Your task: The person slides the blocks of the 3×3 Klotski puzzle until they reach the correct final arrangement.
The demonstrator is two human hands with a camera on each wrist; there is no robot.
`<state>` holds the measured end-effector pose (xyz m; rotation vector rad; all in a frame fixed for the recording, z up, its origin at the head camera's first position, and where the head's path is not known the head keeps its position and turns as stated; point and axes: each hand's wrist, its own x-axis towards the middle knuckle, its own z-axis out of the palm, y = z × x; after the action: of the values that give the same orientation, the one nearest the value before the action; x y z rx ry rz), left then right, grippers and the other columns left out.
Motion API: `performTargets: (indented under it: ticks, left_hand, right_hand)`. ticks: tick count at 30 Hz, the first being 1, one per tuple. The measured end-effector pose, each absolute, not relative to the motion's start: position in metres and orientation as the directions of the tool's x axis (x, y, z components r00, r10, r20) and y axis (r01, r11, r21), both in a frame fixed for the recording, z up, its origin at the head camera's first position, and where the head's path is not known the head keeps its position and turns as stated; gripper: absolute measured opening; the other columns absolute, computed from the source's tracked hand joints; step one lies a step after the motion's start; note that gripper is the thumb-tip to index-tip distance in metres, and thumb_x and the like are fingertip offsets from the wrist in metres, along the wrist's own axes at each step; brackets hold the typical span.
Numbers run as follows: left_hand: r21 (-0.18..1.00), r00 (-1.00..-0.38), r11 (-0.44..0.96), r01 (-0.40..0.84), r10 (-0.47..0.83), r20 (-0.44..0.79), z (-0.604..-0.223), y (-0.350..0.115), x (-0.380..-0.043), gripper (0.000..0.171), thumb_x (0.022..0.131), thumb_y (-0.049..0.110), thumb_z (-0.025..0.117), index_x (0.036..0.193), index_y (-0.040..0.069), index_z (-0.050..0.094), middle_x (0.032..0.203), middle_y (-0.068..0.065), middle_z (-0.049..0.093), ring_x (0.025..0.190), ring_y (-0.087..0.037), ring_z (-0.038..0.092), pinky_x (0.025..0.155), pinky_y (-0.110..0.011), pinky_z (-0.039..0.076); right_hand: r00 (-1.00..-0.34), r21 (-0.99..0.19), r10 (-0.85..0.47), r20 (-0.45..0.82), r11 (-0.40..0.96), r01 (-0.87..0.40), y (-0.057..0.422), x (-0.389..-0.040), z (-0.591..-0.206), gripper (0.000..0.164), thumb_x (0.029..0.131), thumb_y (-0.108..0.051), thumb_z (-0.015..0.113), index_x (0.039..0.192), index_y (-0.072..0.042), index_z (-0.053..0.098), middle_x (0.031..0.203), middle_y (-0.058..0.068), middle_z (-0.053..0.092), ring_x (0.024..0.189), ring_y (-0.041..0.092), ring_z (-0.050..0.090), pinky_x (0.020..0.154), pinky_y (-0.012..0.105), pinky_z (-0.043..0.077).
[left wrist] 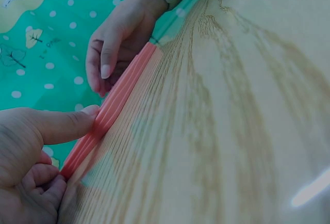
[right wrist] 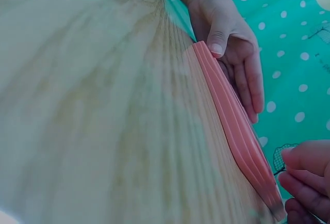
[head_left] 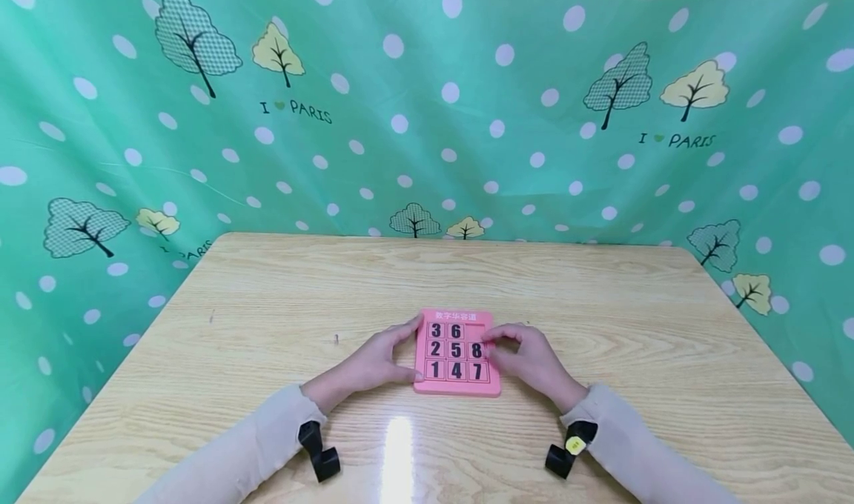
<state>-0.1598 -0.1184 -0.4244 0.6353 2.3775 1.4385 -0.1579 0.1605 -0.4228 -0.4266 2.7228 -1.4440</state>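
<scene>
A pink number slide puzzle lies flat on the table, with black numerals on its tiles. Its rows read 3, 6 and a gap at the top right, then 2, 5, 8, then 1, 4, 7. My left hand holds the left side of the frame, thumb at the lower left corner and fingers at the upper left. Over the right edge, my right hand has its index finger and thumb tips beside the 8 tile. From the left wrist, the puzzle's pink side shows edge-on and its numbers are hidden.
The wood-grain table extends around the puzzle, with a bright light reflection near its front. A green dotted curtain with tree prints hangs behind and beside it. Black wrist cameras sit at both sleeves.
</scene>
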Motion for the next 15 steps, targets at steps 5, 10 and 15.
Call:
performTargets:
  ticks: [5, 10, 15]
  left_hand:
    - [0.880, -0.863, 0.421, 0.221, 0.505, -0.025, -0.425, -0.119, -0.160, 0.095, 0.071, 0.013, 0.080, 0.149, 0.009, 0.025, 0.154, -0.010, 0.024, 0.142, -0.028, 0.018, 0.116, -0.046, 0.013]
    - [0.882, -0.861, 0.415, 0.223, 0.508, -0.022, -0.425, -0.118, -0.160, 0.095, 0.071, 0.012, 0.079, 0.149, 0.008, 0.025, 0.154, -0.011, 0.023, 0.142, -0.029, 0.019, 0.116, -0.047, 0.013]
    - [0.879, -0.862, 0.423, 0.221, 0.506, -0.026, -0.425, -0.118, -0.160, 0.096, 0.071, 0.013, 0.079, 0.149, 0.009, 0.024, 0.154, -0.011, 0.024, 0.142, -0.030, 0.019, 0.115, -0.048, 0.014]
  right_hand:
    - [-0.963, -0.817, -0.245, 0.109, 0.530, -0.228, 0.153, -0.162, -0.420, 0.019, 0.080, -0.008, 0.072, 0.098, -0.013, 0.073, 0.103, 0.000, 0.069, 0.104, 0.022, 0.059, 0.094, 0.041, 0.048]
    - [-0.962, -0.817, -0.250, 0.111, 0.529, -0.232, 0.147, -0.169, -0.420, 0.020, 0.080, -0.008, 0.072, 0.099, -0.013, 0.073, 0.102, 0.000, 0.068, 0.100, 0.019, 0.059, 0.091, 0.038, 0.050]
    - [-0.962, -0.826, -0.251, 0.109, 0.516, -0.228, 0.142, -0.175, -0.419, 0.020, 0.080, -0.011, 0.073, 0.100, -0.013, 0.073, 0.105, 0.000, 0.067, 0.101, 0.018, 0.058, 0.093, 0.037, 0.049]
